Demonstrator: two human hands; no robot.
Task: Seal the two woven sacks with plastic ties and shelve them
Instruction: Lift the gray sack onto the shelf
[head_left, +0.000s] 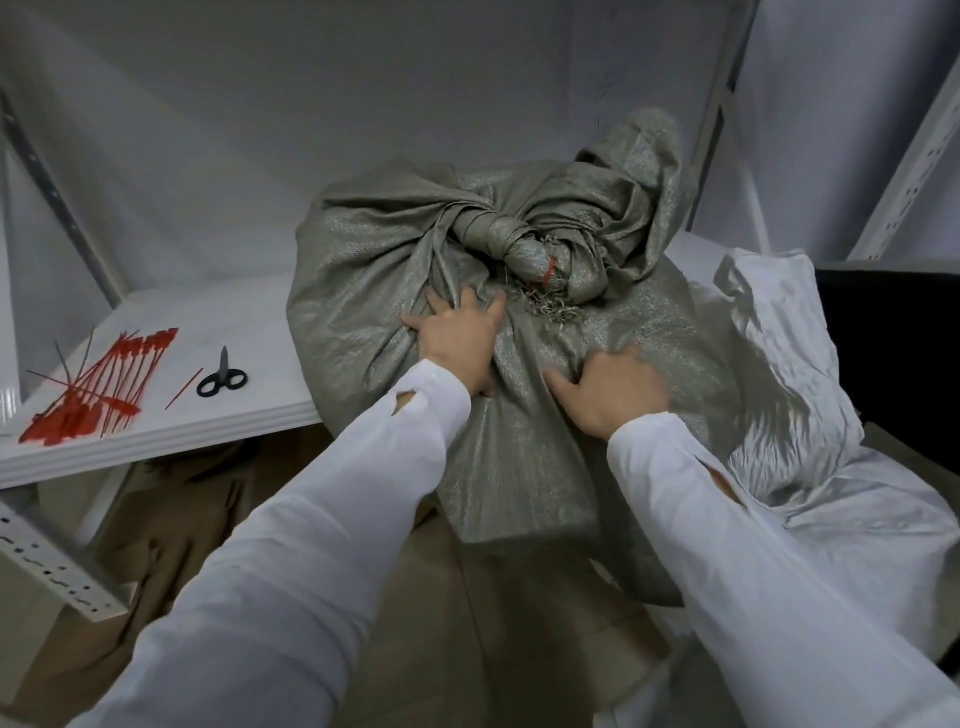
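Left hand: open, fingers spread, pressing the grey sack below its neck.
Right hand: open, flat on the grey sack; blurred.
Grey sack: on the shelf, overhanging the front edge; a red tie binds its neck.
White sack: touching the grey sack's right.
Scissors, loose ties: left of the grey sack.

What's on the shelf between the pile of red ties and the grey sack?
Black scissors and one loose red tie, seen in the head view.
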